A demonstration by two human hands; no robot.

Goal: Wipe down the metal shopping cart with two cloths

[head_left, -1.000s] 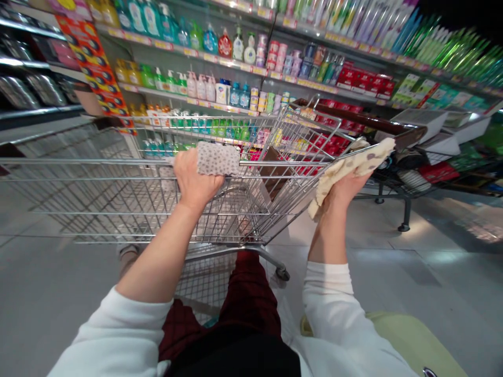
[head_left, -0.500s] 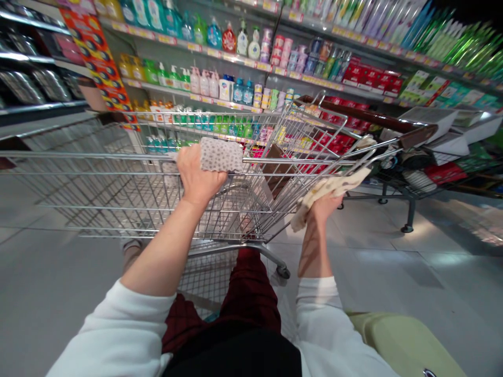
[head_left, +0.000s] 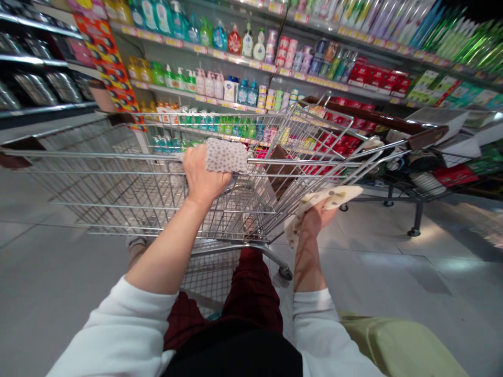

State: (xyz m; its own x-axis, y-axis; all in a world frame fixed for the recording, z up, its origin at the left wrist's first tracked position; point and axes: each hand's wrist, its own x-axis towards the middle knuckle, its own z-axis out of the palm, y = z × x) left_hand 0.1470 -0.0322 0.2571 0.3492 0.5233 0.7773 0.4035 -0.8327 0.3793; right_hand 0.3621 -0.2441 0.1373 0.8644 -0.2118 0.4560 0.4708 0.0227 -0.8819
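A metal shopping cart (head_left: 173, 204) stands sideways before me. My left hand (head_left: 203, 177) is closed around its near top rail, gripping a light grey dotted cloth (head_left: 228, 155) that wraps over the bar. To the right, my right hand (head_left: 323, 213) holds a cream cloth (head_left: 341, 196) with dark spots. One flap of that cloth spreads above the fingers and another hangs down beside the wrist. This hand is just below the cart's handle end, apart from the bars. The cart's handle (head_left: 353, 116) is brown. Most of the right hand's fingers are hidden by the cloth.
Shelves (head_left: 188, 48) with bottles, tubs and boxes run behind the cart. A second cart (head_left: 422, 193), loaded with boxes, stands at the right. A pale green rounded object (head_left: 408, 345) lies close at lower right. Metal goods fill a rack (head_left: 35, 86) at left.
My right hand has dropped slightly with the cream cloth, away from the cart's bars, and the cloth has spread flatter. My left hand keeps its grip on the rail. The whole view has shifted slightly.
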